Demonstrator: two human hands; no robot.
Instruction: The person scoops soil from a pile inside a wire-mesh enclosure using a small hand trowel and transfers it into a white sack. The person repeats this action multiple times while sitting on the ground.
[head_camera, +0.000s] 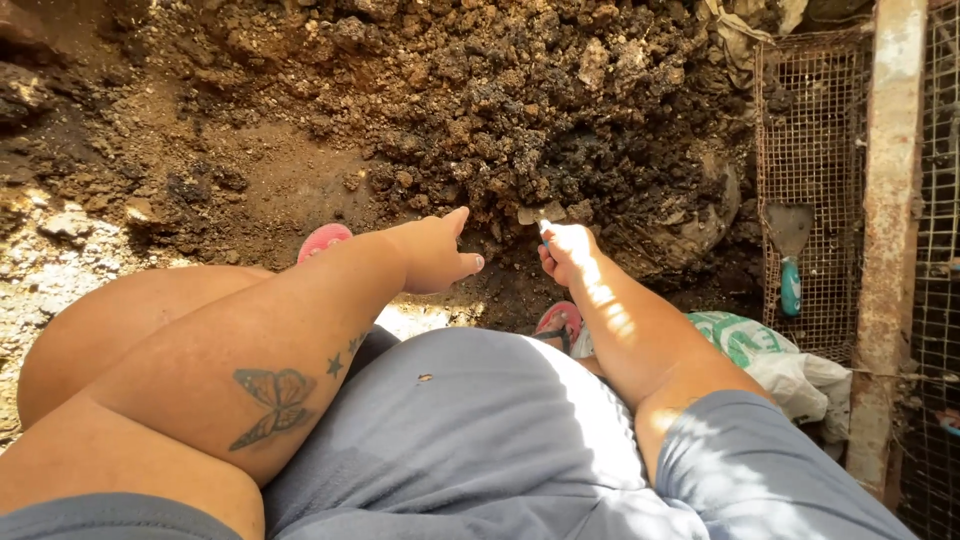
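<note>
Clearly the work in hand was digging at the foot of the heap of dark, clumpy brown soil (520, 110). The right hand (567, 252) was closed around a small tool with a blue handle and a pale flat blade (541, 214), whose blade end was pushed against the base of the soil heap, just above the fingers. The left hand (437, 255) was open and empty, fingers stretched toward the same spot, touching or nearly touching the clods; which one could not be told. Pink flip-flop sandals (324, 240) showed below both arms on the bare earth. To the right, a second trowel with a teal handle (790, 255) lay on a rusty wire-mesh sieve frame (810, 120), near a white-and-green woven sack (770, 355). By my judgement, the next move called for levering the blade to loosen clods while the free hand steadied or pulled them away.
</note>
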